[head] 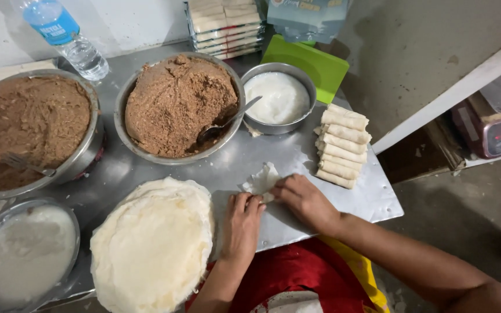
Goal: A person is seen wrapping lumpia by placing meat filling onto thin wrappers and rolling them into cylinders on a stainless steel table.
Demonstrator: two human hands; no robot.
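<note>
A thin white pastry wrapper (262, 179) lies flat on the metal desk (378, 200), close to its near edge and just right of the middle, with its far corner poking out beyond the fingertips that cover its near part. The left hand (242, 223) rests palm down on it, fingers held together and curled onto the wrapper's near edge; the right hand (305, 200) comes in from the right, fingers likewise together and bent, their tips pressing on the same edge, so the two hands meet over the sheet. Whether any filling lies under the fingers cannot be told. Just left of the hands sits a round stack of wrappers (153, 243), pale and slightly crumpled at the rim. Beyond the wrapper stands a large steel bowl of brown filling (175, 101) with a spoon (224, 124) leaning in at its right side, and next to that a smaller steel bowl of white paste (278, 97). To the right of the hands, finished rolls (343, 145) lie side by side in a row near the desk's right edge, with a green board (314, 64) behind them. At the far left are a second bowl of brown filling (30, 127) holding a fork (24, 164), another bowl of white paste (27, 252), and a plastic water bottle (68, 37) lying on its side. A red garment shows below the desk edge.
</note>
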